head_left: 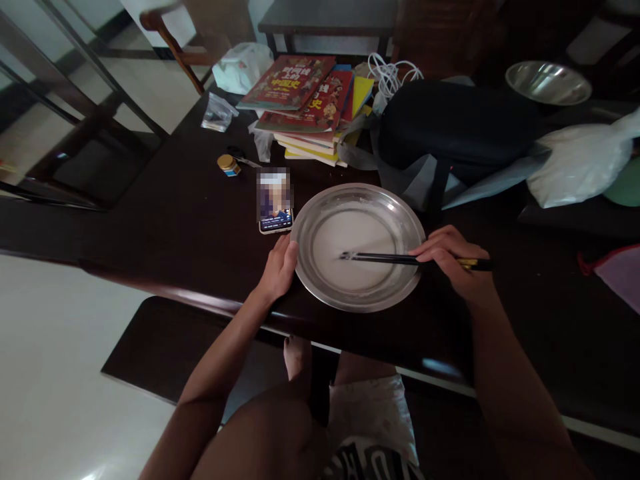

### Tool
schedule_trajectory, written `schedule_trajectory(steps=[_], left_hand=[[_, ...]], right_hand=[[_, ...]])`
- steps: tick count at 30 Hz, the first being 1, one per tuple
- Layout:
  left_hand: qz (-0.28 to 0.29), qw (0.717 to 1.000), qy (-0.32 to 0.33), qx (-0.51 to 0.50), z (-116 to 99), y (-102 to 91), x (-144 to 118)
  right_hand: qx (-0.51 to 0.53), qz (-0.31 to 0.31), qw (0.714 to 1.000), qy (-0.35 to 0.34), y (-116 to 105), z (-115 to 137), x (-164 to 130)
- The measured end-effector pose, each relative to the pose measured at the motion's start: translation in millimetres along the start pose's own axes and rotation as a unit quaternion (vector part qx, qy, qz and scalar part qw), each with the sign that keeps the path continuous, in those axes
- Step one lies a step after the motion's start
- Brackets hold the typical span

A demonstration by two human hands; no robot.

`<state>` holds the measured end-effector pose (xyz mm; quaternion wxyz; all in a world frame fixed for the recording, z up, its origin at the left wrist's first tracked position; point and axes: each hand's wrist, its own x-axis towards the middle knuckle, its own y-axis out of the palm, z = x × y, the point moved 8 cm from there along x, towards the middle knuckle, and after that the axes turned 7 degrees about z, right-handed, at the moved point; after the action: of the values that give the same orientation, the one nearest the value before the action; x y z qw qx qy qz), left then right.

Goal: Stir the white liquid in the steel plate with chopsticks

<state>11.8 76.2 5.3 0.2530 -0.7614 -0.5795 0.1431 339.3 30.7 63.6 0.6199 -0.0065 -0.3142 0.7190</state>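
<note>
A wide metal basin (310, 283) stands near the front edge of the dark table, with a whitish, smooth-looking mass (345, 230) covering its bottom. My left hand (281, 267) grips the basin's left rim, the thumb on top and the fingers partly hidden below. In my right hand (453, 257) is a pair of black chopsticks (380, 258) with gold-marked ends. The chopsticks reach over the right rim, and their tips, with some white stuff on them, touch the whitish mass near the middle. Just behind my left hand lies a lit phone (276, 223).
Stacked books (305, 100) sit behind the basin, beside a black bag (450, 127) and white cables (393, 73). A small gold-lidded jar (229, 165) and scissors (245, 159) lie at the left. A full white plastic bag (575, 163) and a smaller metal bowl (549, 83) are at the right.
</note>
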Motion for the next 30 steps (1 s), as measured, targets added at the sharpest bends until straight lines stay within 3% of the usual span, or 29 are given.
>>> schedule_trajectory(steps=[4, 8, 13, 18, 22, 27, 30], left_hand=[[-0.002, 1.000, 0.003, 0.000, 0.9, -0.2, 0.1], [0.000, 1.000, 0.000, 0.006, 1.6, 0.0, 0.3], [0.005, 1.000, -0.003, 0.009, -0.2, 0.5, 0.0], [0.004, 1.000, -0.004, 0.005, 0.2, 0.9, 0.0], [0.001, 1.000, -0.001, 0.005, 0.5, 0.9, 0.7], [0.001, 1.000, 0.001, 0.011, -0.3, 0.5, 0.5], [0.000, 1.000, -0.001, 0.013, 1.0, 0.3, 0.1]], right_hand=[[0.009, -0.045, 0.999, -0.001, -7.1, 0.6, -1.0], [0.000, -0.009, 1.000, 0.010, -1.1, -0.6, -0.7], [0.021, -0.054, 0.998, 0.005, -8.4, -3.2, -2.8], [0.007, -0.016, 1.000, -0.002, -1.4, -0.7, -0.8], [0.020, -0.061, 0.998, 0.006, -9.4, -1.6, -2.4], [0.020, -0.007, 1.000, -0.002, -0.5, -0.5, -0.5], [0.028, -0.051, 0.998, -0.005, -7.8, -0.4, -1.9]])
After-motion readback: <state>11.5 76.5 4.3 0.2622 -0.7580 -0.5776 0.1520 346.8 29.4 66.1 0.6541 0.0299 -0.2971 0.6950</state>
